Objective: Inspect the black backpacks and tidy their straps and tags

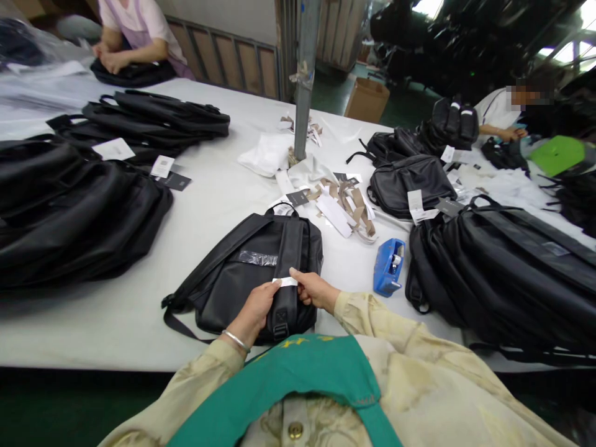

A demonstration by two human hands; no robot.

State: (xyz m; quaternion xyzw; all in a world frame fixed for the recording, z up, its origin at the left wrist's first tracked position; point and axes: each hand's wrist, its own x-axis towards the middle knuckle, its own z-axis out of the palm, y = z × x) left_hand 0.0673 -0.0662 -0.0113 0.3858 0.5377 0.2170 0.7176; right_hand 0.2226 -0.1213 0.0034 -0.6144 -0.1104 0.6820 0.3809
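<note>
A black backpack (223, 292) lies on the white table in front of me, its shoulder straps facing up. Across its right strap (291, 245) runs a small white strip (285, 282), pinched at both ends. My left hand (257, 305) closes on the strip's left end, with a bracelet on that wrist. At the right end, my right hand (313, 288) has its thumb on the strip and its fingers curled around the strap's edge. A shiny clear patch (258, 258) crosses the middle of the backpack. Dark hang tags (298, 198) lie by its top handle.
A blue tape dispenser (389, 267) stands to the right. Stacked black backpacks flank me, left (74, 211) and right (507, 273). Paper and ribbon scraps (347, 208) lie around a metal post (305, 87). Two other people work across the table, a person's arms (135, 56) at far left.
</note>
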